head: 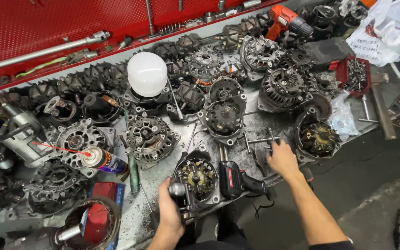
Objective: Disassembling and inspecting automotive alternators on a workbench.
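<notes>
Both hands work at the near edge of a metal bench [163, 185] crowded with alternator parts: the left hand [170, 208] is wrapped around a dark tool or shaft with a round silver end [178, 189], though the grip hides exactly what it is, and it sits just beside an open alternator housing [199, 177] with copper windings showing inside. Next to that housing lies a black and red power tool [237, 180], and further right the right hand [281, 157] rests palm down, fingers loosely spread, touching long steel bolts [261, 140] near another wound housing [319, 138].
</notes>
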